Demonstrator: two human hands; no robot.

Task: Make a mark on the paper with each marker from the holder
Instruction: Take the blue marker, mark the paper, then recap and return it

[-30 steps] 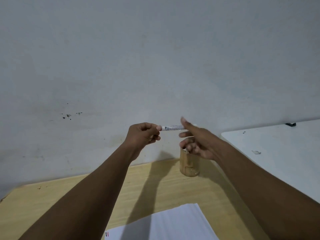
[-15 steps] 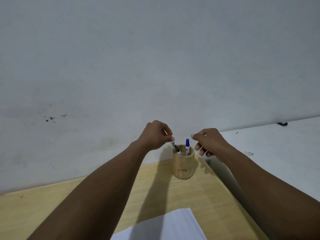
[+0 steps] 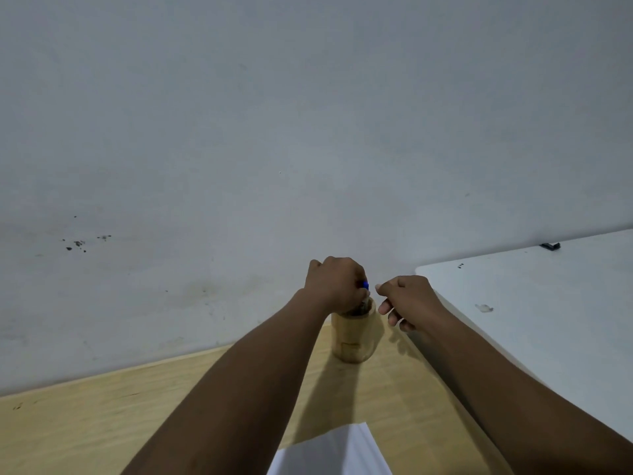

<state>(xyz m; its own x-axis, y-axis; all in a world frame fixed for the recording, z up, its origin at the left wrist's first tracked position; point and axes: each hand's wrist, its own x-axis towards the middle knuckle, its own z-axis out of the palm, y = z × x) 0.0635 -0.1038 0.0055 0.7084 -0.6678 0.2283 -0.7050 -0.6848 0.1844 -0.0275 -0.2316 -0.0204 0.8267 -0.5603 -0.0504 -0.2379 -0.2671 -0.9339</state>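
While left hand (image 3: 337, 286) clamps blue-capped marker (image 3: 365, 286) over holder (image 3: 354, 334); right hand (image 3: 407, 299) loosely curled, holding nothing.

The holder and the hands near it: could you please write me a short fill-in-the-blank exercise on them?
1. The left hand is at the mouth of the wooden ____.
2. The cap peeking out beside the left hand is ____ in colour.
3. The right hand hovers to the ____ of the holder.
4. The white paper lies on the table at the ____ edge of the picture.

Missing words: holder; blue; right; bottom
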